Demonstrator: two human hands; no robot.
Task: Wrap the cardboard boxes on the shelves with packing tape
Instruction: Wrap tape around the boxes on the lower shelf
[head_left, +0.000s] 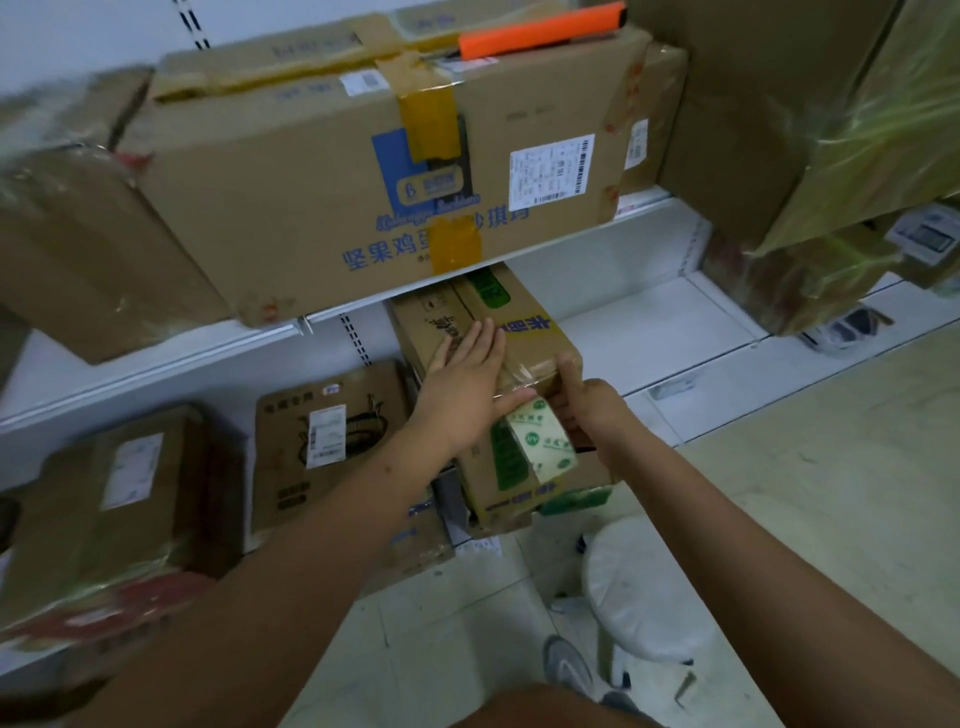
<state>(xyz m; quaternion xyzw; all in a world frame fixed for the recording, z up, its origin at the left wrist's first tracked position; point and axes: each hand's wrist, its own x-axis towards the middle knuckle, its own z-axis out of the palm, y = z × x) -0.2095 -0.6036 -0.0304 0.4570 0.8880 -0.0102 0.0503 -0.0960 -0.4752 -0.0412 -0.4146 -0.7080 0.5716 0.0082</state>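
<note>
the narrow box (498, 353) with the blue print sits on the lower shelf (649, 332), its near end sticking out past the shelf edge toward the person, right under the big printed box (363, 171) on the shelf above. the left hand (467, 384) lies flat on top of the narrow box, fingers straight and spread, thumb stretched toward the near right corner, pressing down and holding nothing. the right hand (587, 410) is just right of that corner, fingers curled around the tape roll (540, 441), which hangs against the near end of the narrow box; a clear strip of tape (519, 371) shows glossy across the corner between the two hands.

the narrow box looks stiff but light enough to shift, so i'd guess the flat palm is what keeps it from sliding back while the tape pulls. the taped patches will be slick; better to hold it by bare cardboard at the edges. the roll is best held through its core so it can turn freely. left of the narrow box lies a flat box (327, 436) with a white label; nearer the person than the narrow box stands a white stool (644, 587).
</note>
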